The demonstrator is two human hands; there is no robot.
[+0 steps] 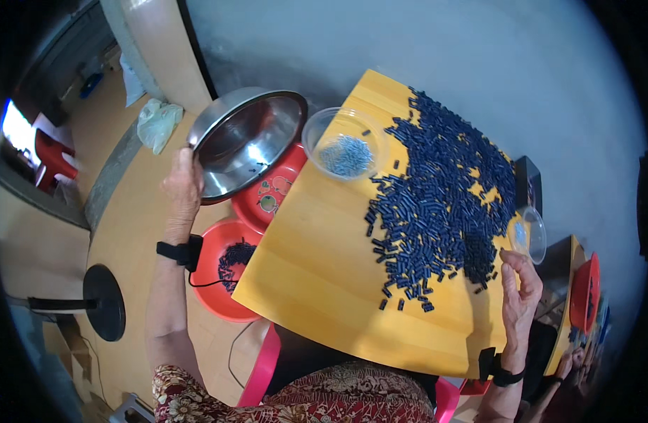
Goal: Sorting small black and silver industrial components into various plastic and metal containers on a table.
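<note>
**Head view: steel bowl held at the table's left edge**

Your left hand (183, 185) grips the rim of the steel bowl (248, 141), fingers closed on its edge, holding it tilted above the red basins (218, 278) beside the yellow table (317, 282). Keep the rim firmly pinched and tilt it slowly so that the few dark pieces inside slide rather than scatter. Your right hand (519, 292) rests at the table's right edge, fingers loosely curled and holding nothing, just beside the heap of dark blue pieces (443, 204). A clear bowl (345, 144) of lighter blue pieces stands near the steel bowl. A smaller clear cup (528, 235) sits by your right hand. No labels are legible.
</note>
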